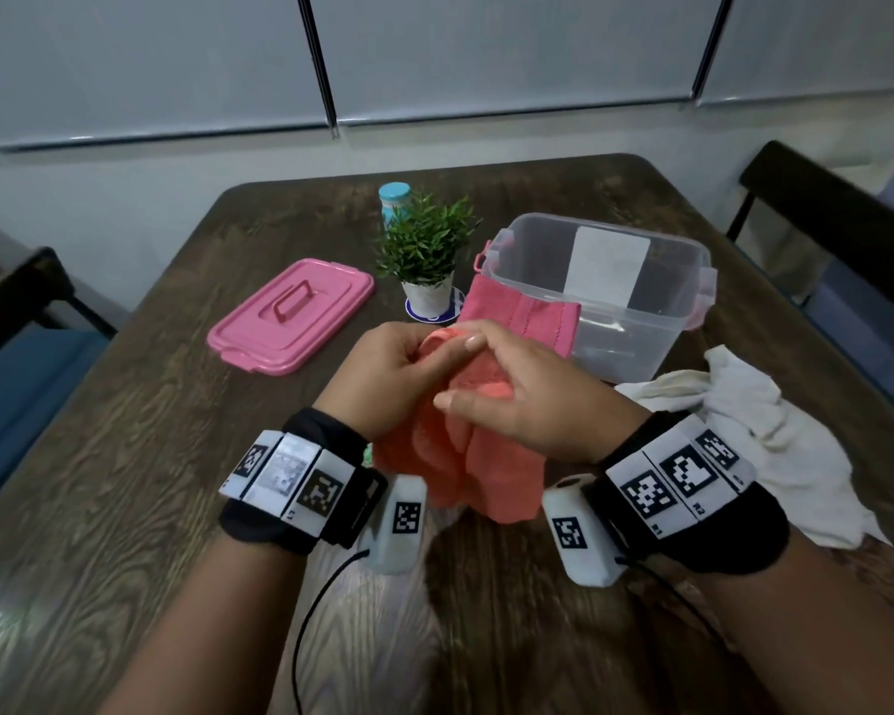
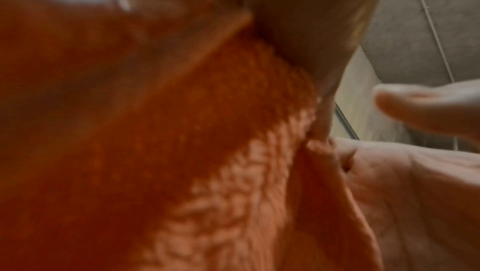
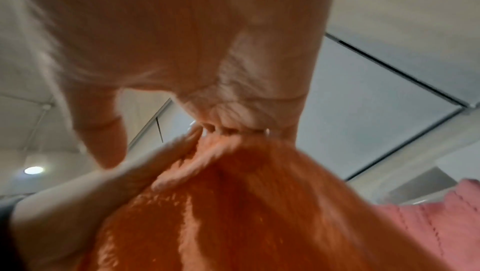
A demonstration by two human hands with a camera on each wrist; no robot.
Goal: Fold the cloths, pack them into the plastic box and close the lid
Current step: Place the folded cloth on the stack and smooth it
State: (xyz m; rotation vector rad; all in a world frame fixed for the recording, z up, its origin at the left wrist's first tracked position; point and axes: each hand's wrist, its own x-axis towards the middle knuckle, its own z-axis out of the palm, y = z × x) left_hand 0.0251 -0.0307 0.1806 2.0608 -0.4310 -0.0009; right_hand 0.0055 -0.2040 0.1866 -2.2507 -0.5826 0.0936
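An orange terry cloth (image 1: 460,456) hangs bunched above the table's middle, held between both hands. My left hand (image 1: 393,363) pinches its top edge; my right hand (image 1: 496,389) grips the same bunch from the right, fingers curled over it. The wrist views show the orange cloth (image 2: 207,152) (image 3: 246,214) close up under the fingers. A pink cloth (image 1: 517,314) lies against the front left of the clear plastic box (image 1: 641,322), which stands open at the right rear. Its pink lid (image 1: 290,314) lies flat at the left. A white cloth (image 1: 754,430) sits crumpled at the right.
A small potted plant (image 1: 427,260) on a coaster stands between lid and box, with a teal-capped bottle (image 1: 394,198) behind it. Dark chairs flank the wooden table (image 1: 151,456) on both sides. Cables trail from the wrist units near the front edge.
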